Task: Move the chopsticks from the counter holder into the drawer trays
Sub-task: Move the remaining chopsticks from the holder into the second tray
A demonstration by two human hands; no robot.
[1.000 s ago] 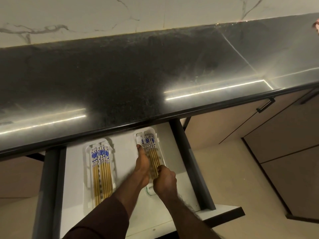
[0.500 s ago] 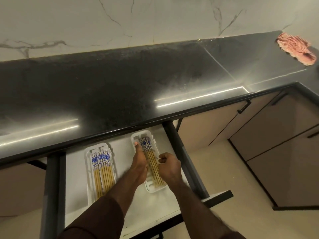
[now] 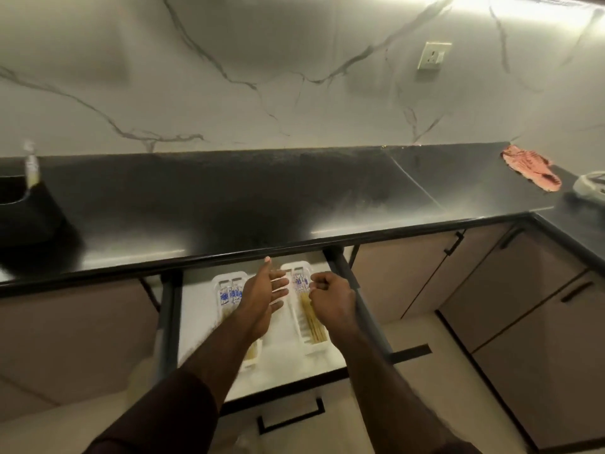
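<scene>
An open drawer (image 3: 203, 326) under the black counter holds two white trays. The left tray (image 3: 222, 281) and the right tray (image 3: 296, 267) each carry bamboo chopsticks with blue-and-white tops; the right tray's chopsticks (image 3: 312, 322) lie lengthwise. My left hand (image 3: 262, 298) hovers between the trays, fingers spread, holding nothing, and covers part of the left tray. My right hand (image 3: 332, 298) is over the right tray's right side with fingers curled; nothing shows in it. A black holder (image 3: 23, 211) stands at the counter's far left with one chopstick (image 3: 31, 165) sticking out.
The black counter (image 3: 262, 198) runs across the view and turns a corner at the right. A pink cloth (image 3: 532, 167) and a white object (image 3: 589, 188) lie at the far right. Closed cabinet doors (image 3: 491, 290) stand to the right; a wall socket (image 3: 432, 57) sits above.
Both hands have lifted off the right tray's chopsticks; the left hand opened and drifted left. The view tilted up, bringing the holder and wall into sight.
</scene>
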